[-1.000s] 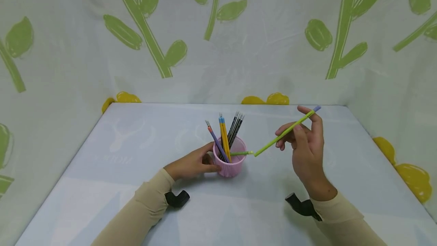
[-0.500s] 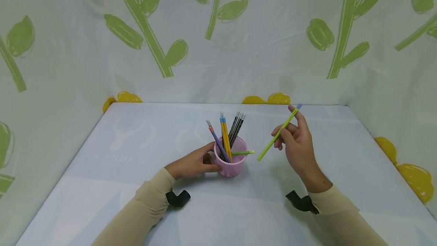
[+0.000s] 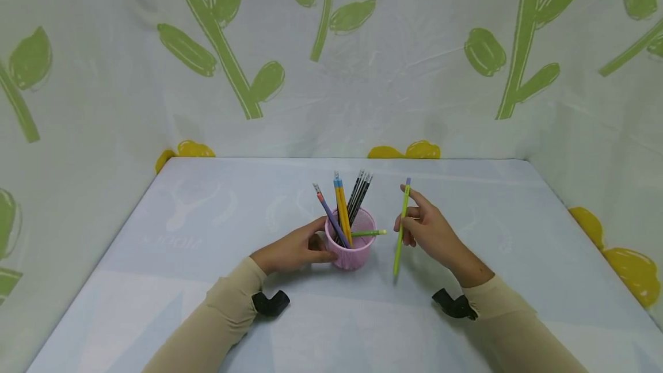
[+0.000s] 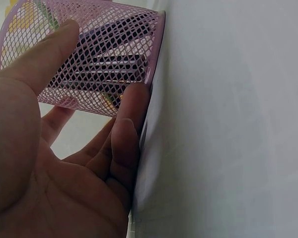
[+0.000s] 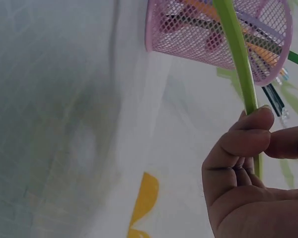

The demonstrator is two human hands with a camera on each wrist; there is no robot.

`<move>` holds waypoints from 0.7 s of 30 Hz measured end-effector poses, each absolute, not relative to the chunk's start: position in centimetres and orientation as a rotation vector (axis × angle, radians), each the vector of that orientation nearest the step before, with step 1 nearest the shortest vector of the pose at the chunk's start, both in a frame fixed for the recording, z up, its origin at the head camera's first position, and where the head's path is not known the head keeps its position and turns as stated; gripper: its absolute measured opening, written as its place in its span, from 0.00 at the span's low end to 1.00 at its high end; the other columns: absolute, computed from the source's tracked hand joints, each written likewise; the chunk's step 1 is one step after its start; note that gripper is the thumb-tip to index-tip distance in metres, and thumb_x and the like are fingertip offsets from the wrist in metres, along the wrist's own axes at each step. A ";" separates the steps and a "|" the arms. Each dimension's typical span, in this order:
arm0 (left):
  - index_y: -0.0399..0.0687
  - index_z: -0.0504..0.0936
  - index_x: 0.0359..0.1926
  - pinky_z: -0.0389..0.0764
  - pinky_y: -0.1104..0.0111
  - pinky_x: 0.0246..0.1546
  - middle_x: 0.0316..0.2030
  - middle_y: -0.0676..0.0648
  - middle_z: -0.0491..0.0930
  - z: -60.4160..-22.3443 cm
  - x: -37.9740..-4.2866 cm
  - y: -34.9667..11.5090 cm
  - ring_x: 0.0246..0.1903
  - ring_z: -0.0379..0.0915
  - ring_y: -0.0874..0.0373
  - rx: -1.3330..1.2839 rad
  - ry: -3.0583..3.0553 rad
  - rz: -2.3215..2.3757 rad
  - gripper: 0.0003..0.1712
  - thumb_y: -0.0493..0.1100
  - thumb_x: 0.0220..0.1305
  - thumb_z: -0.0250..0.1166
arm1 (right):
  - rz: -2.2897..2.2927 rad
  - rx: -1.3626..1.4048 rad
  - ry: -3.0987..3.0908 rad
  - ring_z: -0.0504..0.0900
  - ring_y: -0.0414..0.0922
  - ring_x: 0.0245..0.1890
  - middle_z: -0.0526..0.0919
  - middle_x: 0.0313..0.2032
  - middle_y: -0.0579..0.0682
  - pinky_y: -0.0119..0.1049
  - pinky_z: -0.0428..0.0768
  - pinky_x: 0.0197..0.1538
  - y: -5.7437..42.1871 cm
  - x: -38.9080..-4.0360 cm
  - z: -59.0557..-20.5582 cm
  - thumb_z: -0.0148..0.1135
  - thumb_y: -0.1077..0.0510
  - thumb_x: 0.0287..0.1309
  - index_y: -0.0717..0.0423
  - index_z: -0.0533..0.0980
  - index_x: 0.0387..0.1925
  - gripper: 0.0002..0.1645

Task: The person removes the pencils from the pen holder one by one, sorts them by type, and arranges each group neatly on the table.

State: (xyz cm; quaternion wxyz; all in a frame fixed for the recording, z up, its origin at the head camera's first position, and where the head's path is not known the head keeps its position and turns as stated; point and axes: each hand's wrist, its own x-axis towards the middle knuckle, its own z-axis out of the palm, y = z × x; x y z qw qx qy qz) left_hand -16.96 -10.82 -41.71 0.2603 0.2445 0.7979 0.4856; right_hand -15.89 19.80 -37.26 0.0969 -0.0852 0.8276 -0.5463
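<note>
In the head view my left hand [image 3: 292,249] holds a pink mesh pencil cup [image 3: 352,259] from its left side, thumb in front. The left wrist view shows that thumb on the mesh [image 4: 104,37] and the fingers near the cup's base. Several pencils stand in the cup: a purple one [image 3: 331,217], yellow ones [image 3: 342,209], black ones [image 3: 357,197] and a green one [image 3: 370,233] leaning right over the rim. My right hand [image 3: 435,235], just right of the cup, pinches a lime-green pencil [image 3: 398,252] with a purple end up. It stands nearly upright, apart from the cup.
The pale table [image 3: 155,298] reaches back to a white wall [image 3: 383,108] printed with green leaves and yellow flowers. Black curved pieces [image 3: 270,303] stick out at both sleeve cuffs.
My right hand has moved left and down toward the cup, turning the lime-green pencil from slanted to nearly upright. My left hand and the cup have stayed in place.
</note>
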 end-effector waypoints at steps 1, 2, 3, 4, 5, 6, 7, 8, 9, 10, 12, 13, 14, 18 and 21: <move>0.64 0.57 0.75 0.78 0.64 0.39 0.42 0.48 0.78 -41.8 -16.9 -10.8 0.40 0.75 0.55 0.658 2.161 1.314 0.44 0.49 0.64 0.70 | -1.599 -0.239 2.437 0.75 0.43 0.24 0.81 0.37 0.67 0.33 0.78 0.29 19.8 -16.0 -37.5 0.47 0.68 0.67 0.49 0.47 0.79 0.43; 0.64 0.57 0.74 0.78 0.64 0.40 0.42 0.48 0.78 -41.8 -16.9 -10.8 0.40 0.75 0.55 0.653 2.160 1.313 0.43 0.50 0.64 0.70 | -1.581 -0.224 2.427 0.75 0.44 0.25 0.82 0.37 0.66 0.33 0.79 0.29 19.8 -16.1 -37.6 0.47 0.68 0.66 0.49 0.47 0.79 0.43; 0.64 0.57 0.74 0.78 0.64 0.40 0.42 0.48 0.78 -41.8 -16.9 -10.8 0.40 0.75 0.55 0.652 2.159 1.314 0.43 0.50 0.64 0.70 | -1.561 -0.211 2.422 0.76 0.44 0.25 0.82 0.38 0.65 0.33 0.79 0.30 19.8 -16.2 -37.8 0.47 0.68 0.66 0.49 0.47 0.79 0.43; 0.64 0.58 0.74 0.78 0.64 0.40 0.43 0.48 0.78 -41.8 -16.9 -10.7 0.40 0.75 0.55 0.653 2.158 1.315 0.42 0.50 0.64 0.70 | -1.542 -0.203 2.418 0.76 0.45 0.26 0.82 0.38 0.65 0.33 0.79 0.31 19.8 -16.3 -37.9 0.48 0.67 0.66 0.49 0.47 0.79 0.43; 0.64 0.57 0.74 0.78 0.64 0.40 0.43 0.48 0.78 -41.9 -16.9 -10.7 0.40 0.75 0.55 0.657 2.159 1.316 0.43 0.49 0.64 0.70 | -1.522 -0.199 2.416 0.76 0.45 0.26 0.82 0.39 0.65 0.34 0.79 0.31 19.8 -16.4 -38.0 0.48 0.67 0.66 0.49 0.47 0.79 0.43; 0.64 0.57 0.75 0.78 0.64 0.39 0.43 0.48 0.78 -41.9 -17.0 -10.7 0.40 0.75 0.55 0.660 2.159 1.319 0.43 0.49 0.64 0.70 | -1.506 -0.200 2.416 0.76 0.46 0.27 0.82 0.39 0.64 0.34 0.79 0.32 19.9 -16.4 -38.0 0.48 0.67 0.66 0.50 0.46 0.79 0.43; 0.64 0.57 0.75 0.79 0.64 0.39 0.43 0.48 0.78 -41.9 -17.0 -10.7 0.40 0.75 0.55 0.664 2.158 1.322 0.44 0.49 0.64 0.70 | -1.493 -0.199 2.417 0.77 0.47 0.27 0.82 0.39 0.64 0.34 0.80 0.32 19.8 -16.5 -38.1 0.48 0.66 0.66 0.50 0.46 0.79 0.43; 0.64 0.56 0.75 0.79 0.64 0.39 0.43 0.48 0.79 -41.9 -17.0 -10.7 0.41 0.75 0.55 0.669 2.156 1.324 0.44 0.49 0.64 0.70 | -1.478 -0.196 2.420 0.77 0.47 0.28 0.82 0.39 0.64 0.35 0.80 0.32 19.9 -16.5 -38.1 0.49 0.66 0.66 0.50 0.46 0.79 0.44; 0.64 0.56 0.75 0.79 0.64 0.39 0.43 0.48 0.79 -41.9 -17.0 -10.7 0.41 0.75 0.55 0.671 2.155 1.324 0.44 0.49 0.64 0.70 | -1.471 -0.195 2.412 0.77 0.47 0.28 0.82 0.40 0.64 0.35 0.80 0.33 19.9 -16.5 -38.3 0.49 0.66 0.66 0.50 0.45 0.79 0.45; 0.64 0.57 0.75 0.79 0.64 0.39 0.43 0.48 0.79 -41.9 -17.0 -10.7 0.41 0.75 0.55 0.671 2.154 1.324 0.44 0.49 0.64 0.70 | -1.467 -0.196 2.404 0.77 0.47 0.28 0.82 0.40 0.63 0.35 0.80 0.33 20.0 -16.6 -38.4 0.50 0.66 0.65 0.50 0.44 0.79 0.46; 0.64 0.57 0.75 0.79 0.64 0.39 0.43 0.48 0.79 -42.0 -17.1 -10.7 0.40 0.75 0.55 0.670 2.156 1.320 0.44 0.49 0.64 0.70 | -1.462 -0.192 2.384 0.78 0.47 0.29 0.82 0.41 0.61 0.35 0.80 0.34 20.0 -16.7 -38.8 0.52 0.66 0.65 0.50 0.41 0.79 0.48; 0.64 0.57 0.75 0.79 0.64 0.39 0.43 0.48 0.79 -42.0 -17.1 -10.7 0.40 0.76 0.55 0.672 2.159 1.317 0.44 0.49 0.64 0.70 | -1.458 -0.190 2.374 0.78 0.47 0.30 0.81 0.41 0.60 0.35 0.80 0.34 20.0 -16.7 -38.9 0.52 0.65 0.64 0.50 0.40 0.80 0.49; 0.64 0.57 0.75 0.79 0.65 0.38 0.42 0.48 0.79 -42.0 -17.1 -10.7 0.40 0.76 0.55 0.675 2.161 1.317 0.43 0.49 0.64 0.70 | -1.454 -0.187 2.366 0.79 0.46 0.30 0.81 0.42 0.60 0.35 0.80 0.35 20.1 -16.8 -39.1 0.54 0.65 0.64 0.50 0.38 0.80 0.51; 0.64 0.57 0.75 0.79 0.65 0.38 0.42 0.48 0.79 -42.0 -17.1 -10.8 0.40 0.76 0.56 0.689 2.174 1.318 0.44 0.48 0.64 0.70 | -1.436 -0.210 2.348 0.79 0.45 0.30 0.81 0.43 0.60 0.36 0.80 0.35 20.0 -16.9 -39.4 0.58 0.64 0.64 0.52 0.34 0.79 0.55; 0.64 0.57 0.75 0.79 0.65 0.38 0.42 0.48 0.79 -42.0 -17.1 -10.7 0.40 0.76 0.56 0.695 2.173 1.322 0.44 0.48 0.64 0.70 | -1.411 -0.207 2.351 0.80 0.45 0.29 0.79 0.42 0.59 0.37 0.80 0.35 20.0 -17.0 -39.4 0.61 0.64 0.64 0.52 0.32 0.79 0.58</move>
